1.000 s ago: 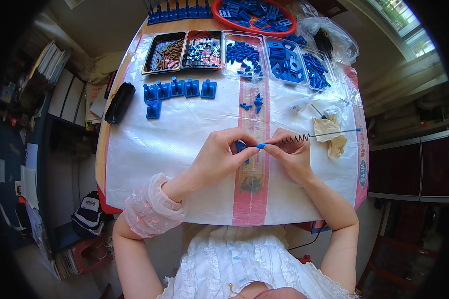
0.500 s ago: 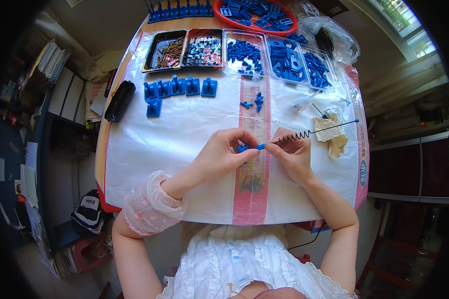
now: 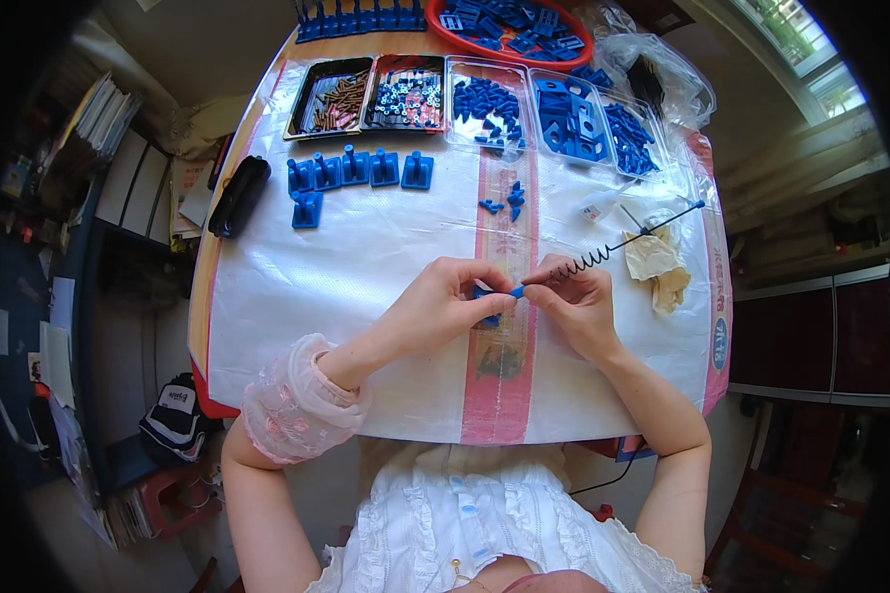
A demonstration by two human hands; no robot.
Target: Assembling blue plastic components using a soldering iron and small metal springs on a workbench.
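Over the middle of the table, my left hand [image 3: 452, 296] is closed on a small blue plastic part [image 3: 488, 318], mostly covered by the fingers. A slim blue piece [image 3: 517, 293] sticks out of it toward my right hand [image 3: 576, 299], whose thumb and finger pinch its end. From the right hand rises a black coiled spring wire [image 3: 583, 261], slanting to the far right with a small blue tip [image 3: 700, 205]. How the wire meets the blue piece is hidden by the fingers. Several loose blue pieces [image 3: 515, 201] lie just beyond the hands.
Blue base parts with upright posts [image 3: 355, 168] stand left of centre. Behind them are black trays of brass screws [image 3: 344, 101] and nuts [image 3: 405, 97], and clear trays of blue parts [image 3: 488, 107]. A red basin [image 3: 585, 51] is farther back. Crumpled paper [image 3: 651, 259] lies right.
The coiled wire has tilted, its blue-tipped end swinging up and away. More of the blue part shows below my left fingers. Both hands stay nearly in place.
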